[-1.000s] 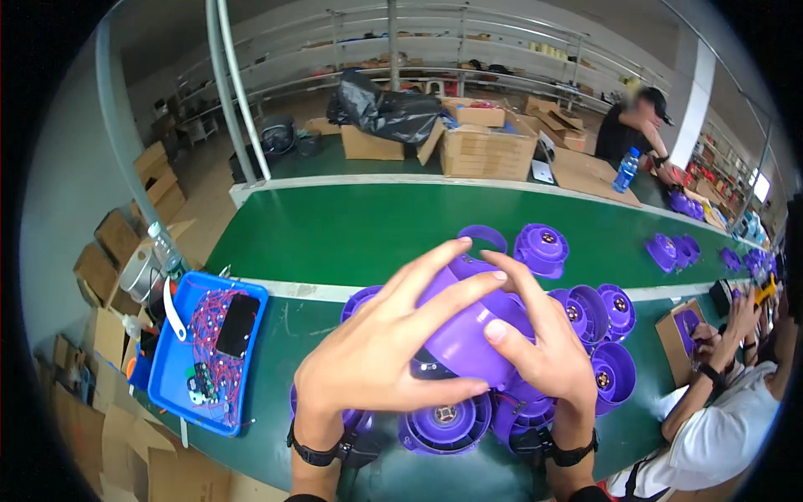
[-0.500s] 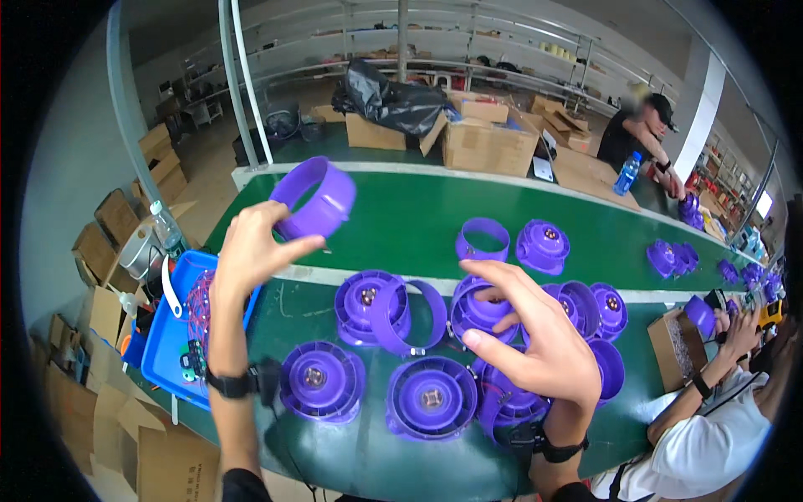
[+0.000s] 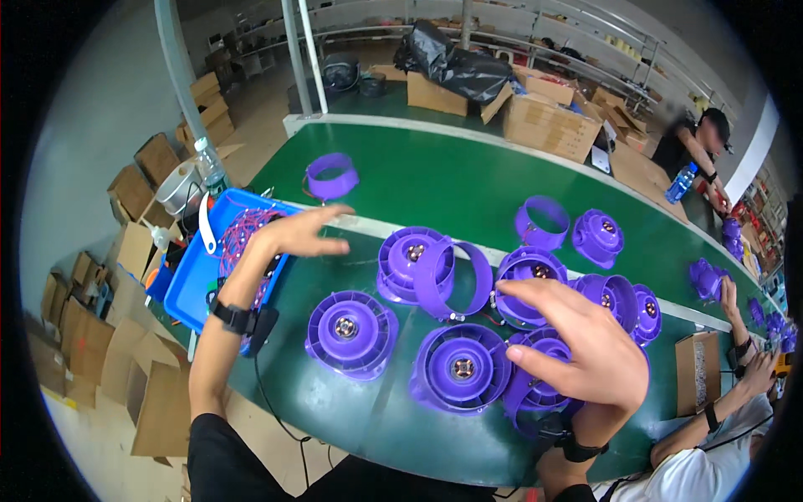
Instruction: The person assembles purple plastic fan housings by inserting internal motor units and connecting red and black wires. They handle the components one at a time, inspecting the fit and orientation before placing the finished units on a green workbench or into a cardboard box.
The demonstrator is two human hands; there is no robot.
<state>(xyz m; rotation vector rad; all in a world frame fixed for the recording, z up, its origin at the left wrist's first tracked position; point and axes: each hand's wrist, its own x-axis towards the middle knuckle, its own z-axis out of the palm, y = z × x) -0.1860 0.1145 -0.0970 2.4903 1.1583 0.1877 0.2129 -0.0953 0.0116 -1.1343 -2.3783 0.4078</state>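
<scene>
The wearer's two bare hands are above a dark green surface (image 3: 368, 435) scattered with round purple parts. The left hand (image 3: 303, 234) is empty, palm down, fingers loosely spread, beside a blue tray (image 3: 194, 293) of thin red wires. Just beyond its fingertips, apart from them, a purple ring (image 3: 335, 186) stands on a brighter green strip (image 3: 410, 167) behind a pale rail (image 3: 381, 227).

The right hand (image 3: 590, 347) is at right, thumb and fingers curved apart over a purple housing (image 3: 548, 372). It appears to grip nothing; whether a fingertip touches cannot be told.

Between the hands, a second purple ring (image 3: 428, 280) stands on edge against a finned housing (image 3: 401, 251). Two more housings lie face up nearer the wearer, one at left (image 3: 345, 328), one at centre (image 3: 462, 368).

The step in hand seems to be setting out rings and housings; taking another part would call for closing fingers around its rim without knocking its crowded neighbours.
</scene>
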